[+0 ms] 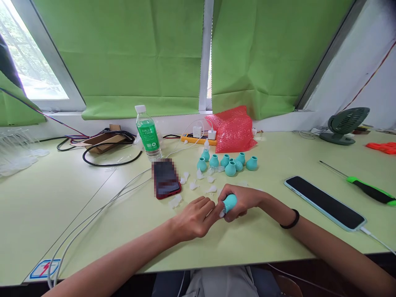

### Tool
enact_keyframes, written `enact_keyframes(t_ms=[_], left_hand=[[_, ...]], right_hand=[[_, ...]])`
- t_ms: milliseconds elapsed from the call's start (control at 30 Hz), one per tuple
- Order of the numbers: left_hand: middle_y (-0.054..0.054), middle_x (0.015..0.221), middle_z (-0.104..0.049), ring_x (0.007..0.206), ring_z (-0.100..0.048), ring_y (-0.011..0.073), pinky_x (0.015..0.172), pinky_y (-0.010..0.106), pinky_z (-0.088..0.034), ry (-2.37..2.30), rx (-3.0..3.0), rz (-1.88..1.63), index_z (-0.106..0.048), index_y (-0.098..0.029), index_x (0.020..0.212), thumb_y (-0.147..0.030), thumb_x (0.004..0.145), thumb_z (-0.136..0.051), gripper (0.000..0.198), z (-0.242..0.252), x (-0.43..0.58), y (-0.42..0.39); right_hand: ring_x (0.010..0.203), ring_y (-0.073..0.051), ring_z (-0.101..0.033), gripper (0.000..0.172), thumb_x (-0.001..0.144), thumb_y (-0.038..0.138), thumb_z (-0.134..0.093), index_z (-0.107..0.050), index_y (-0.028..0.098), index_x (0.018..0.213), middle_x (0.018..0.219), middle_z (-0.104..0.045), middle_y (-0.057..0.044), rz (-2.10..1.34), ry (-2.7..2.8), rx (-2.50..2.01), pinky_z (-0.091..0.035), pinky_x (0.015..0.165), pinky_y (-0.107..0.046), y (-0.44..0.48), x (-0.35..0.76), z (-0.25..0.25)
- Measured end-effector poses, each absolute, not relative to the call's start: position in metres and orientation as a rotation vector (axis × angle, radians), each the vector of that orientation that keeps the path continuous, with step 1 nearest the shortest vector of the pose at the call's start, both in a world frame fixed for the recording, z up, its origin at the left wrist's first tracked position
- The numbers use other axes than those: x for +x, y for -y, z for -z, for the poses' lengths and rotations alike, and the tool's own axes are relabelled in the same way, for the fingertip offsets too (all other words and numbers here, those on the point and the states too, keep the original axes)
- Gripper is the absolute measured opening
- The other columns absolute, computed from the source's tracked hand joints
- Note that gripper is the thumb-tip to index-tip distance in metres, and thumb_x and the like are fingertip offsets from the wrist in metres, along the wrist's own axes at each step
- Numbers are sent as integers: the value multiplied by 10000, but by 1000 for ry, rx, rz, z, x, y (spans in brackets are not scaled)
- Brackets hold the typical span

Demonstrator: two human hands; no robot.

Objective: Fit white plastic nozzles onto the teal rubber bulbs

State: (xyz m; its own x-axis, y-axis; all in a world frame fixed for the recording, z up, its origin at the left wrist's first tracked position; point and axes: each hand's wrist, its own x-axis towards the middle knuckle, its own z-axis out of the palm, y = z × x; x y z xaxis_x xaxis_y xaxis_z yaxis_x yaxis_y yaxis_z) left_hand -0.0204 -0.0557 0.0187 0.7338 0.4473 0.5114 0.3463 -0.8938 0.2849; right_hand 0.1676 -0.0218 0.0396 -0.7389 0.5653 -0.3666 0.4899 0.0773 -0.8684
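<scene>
Above the front part of the table, my right hand (243,199) is closed around a small teal rubber bulb (230,202), its round end facing up and right. My left hand (196,216) meets it at the narrow neck, fingers curled and pressed together. A small whitish bit shows between the fingertips there, too small to name. Just beyond my hands stand several more teal bulbs (230,168), most upright with open mouths. One bulb at the back (205,155) carries a translucent pointed tip. Several translucent white pieces (193,185) lie scattered on the near side of them.
A phone in a red case (167,178) and a water bottle (147,134) are left of the bulbs. Behind sit a red bubble-wrap bag (235,130) and an orange power strip (188,139). At right are another phone (324,202), a screwdriver (368,187) and a fan (346,123). Cables cross the left side.
</scene>
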Motion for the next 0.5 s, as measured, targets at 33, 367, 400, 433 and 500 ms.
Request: enact_keyframes(t_ms=[33, 367, 400, 433, 500], left_hand=[[81, 650, -551, 593, -475, 162, 570, 293, -366, -642, 2710, -903, -581, -157, 970, -214, 800, -415, 244, -19, -20, 55], [47, 772, -536, 707, -504, 149, 639, 253, -408, -888, 1849, -1347, -629, -168, 718, -297, 612, -655, 169, -31, -15, 47], [50, 802, -539, 746, -507, 157, 683, 260, -405, -895, 1825, -1363, -626, -167, 704, -297, 615, -652, 159, -31, -15, 47], [51, 819, -546, 776, -510, 163, 716, 265, -401, -896, 1798, -1356, -620, -165, 698, -299, 630, -640, 152, -30, -15, 46], [52, 821, -564, 796, -515, 166, 738, 265, -397, -880, 1725, -1293, -599, -157, 724, -312, 684, -587, 161, -29, -14, 46]], right_hand=[[351, -19, -346, 175, 563, 231, -643, -553, 125, 670, 465, -431, 70, -1786, 2258, -1079, -259, 303, -137, 22, 168, -40], [848, -156, -529, 368, 662, 356, -599, -511, 183, 975, 936, -559, -54, -1041, 2092, -963, -440, 717, -296, 15, 172, -53], [821, -158, -533, 355, 661, 373, -596, -524, 182, 951, 920, -566, -53, -863, 2063, -1043, -437, 720, -309, 13, 173, -51], [788, -158, -537, 339, 658, 386, -595, -537, 180, 920, 898, -573, -52, -711, 2037, -1110, -438, 708, -315, 10, 173, -48], [759, -164, -537, 321, 661, 393, -586, -550, 176, 896, 871, -578, -53, -516, 2032, -1199, -442, 675, -315, 6, 172, -40]])
